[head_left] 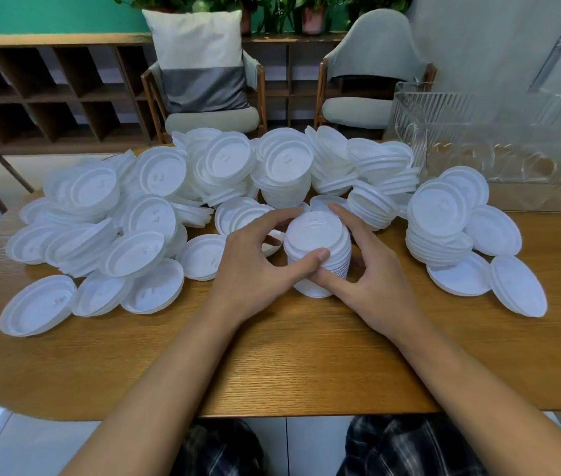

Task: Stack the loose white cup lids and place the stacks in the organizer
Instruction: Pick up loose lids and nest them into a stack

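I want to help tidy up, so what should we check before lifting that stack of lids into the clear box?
1. Grip: left hand and right hand both hold the lid stack by its sides: ok.
2. Stack upright on the table, lids nested evenly: ok.
3. Room in the organizer, no lids seen inside: ok.
4. Path clear: another pile of lids sits in between: not ok.
5. Stack fits a slot: cannot tell.

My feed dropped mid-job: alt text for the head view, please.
Left hand and right hand grip a stack of white cup lids standing on the wooden table. Loose lids lie heaped behind it and on both sides; a clear ribbed organizer sits at the table's far right.
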### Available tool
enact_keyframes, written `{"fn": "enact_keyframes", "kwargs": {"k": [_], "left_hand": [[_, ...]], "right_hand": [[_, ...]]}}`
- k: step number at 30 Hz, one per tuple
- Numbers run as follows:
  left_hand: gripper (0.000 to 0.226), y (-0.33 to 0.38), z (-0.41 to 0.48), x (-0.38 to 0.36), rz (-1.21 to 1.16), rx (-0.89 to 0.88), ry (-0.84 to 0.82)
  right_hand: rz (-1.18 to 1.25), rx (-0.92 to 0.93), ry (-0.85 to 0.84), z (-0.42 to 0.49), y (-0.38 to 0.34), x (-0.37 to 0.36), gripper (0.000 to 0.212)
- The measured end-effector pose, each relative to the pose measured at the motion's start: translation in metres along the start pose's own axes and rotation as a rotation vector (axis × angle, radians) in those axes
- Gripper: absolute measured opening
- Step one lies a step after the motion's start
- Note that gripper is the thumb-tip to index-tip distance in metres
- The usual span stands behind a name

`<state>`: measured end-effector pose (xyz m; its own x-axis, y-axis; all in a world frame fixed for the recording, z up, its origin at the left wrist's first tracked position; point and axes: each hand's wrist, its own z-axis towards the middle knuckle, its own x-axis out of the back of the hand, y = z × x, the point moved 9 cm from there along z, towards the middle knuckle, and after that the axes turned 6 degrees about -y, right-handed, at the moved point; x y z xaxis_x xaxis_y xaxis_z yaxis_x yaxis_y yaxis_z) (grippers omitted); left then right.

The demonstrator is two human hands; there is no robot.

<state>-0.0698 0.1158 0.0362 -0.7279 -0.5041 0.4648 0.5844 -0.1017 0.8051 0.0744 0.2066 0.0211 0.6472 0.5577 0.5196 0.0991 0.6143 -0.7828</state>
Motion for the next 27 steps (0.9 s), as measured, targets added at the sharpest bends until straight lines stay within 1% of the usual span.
{"fn": "enact_keyframes", "kwargs": {"k": [3,7,11,14,19,21,27], "left_hand": [[0.061,0.001,0.000,-0.001,-0.012,0.020,0.019],[0.060,0.001,-0.001,-0.003,0.001,0.034,0.022],[0.055,-0.005,0.000,-0.005,-0.066,0.097,0.004],[0.054,-0.005,-0.001,-0.005,-0.089,0.104,0.018],[0.054,-0.001,-0.001,-0.004,-0.054,0.054,0.023],[0.058,0.002,-0.001,-0.004,-0.046,0.028,0.018],[0.058,0.007,-0.001,0.001,0.016,-0.024,0.075]], "right_hand": [[0.010,0.003,-0.005,0.000,0.000,0.000,0.088],[-0.013,0.004,-0.007,0.001,0.004,-0.001,0.083],[-0.019,-0.001,-0.025,0.001,0.005,-0.001,0.082],[-0.037,-0.004,-0.047,0.001,0.004,-0.003,0.084],[-0.034,0.003,-0.047,0.001,0.002,-0.004,0.086],[-0.021,0.005,-0.043,0.001,0.001,-0.004,0.090],[-0.015,0.005,-0.037,0.001,0.002,-0.005,0.095]]}}
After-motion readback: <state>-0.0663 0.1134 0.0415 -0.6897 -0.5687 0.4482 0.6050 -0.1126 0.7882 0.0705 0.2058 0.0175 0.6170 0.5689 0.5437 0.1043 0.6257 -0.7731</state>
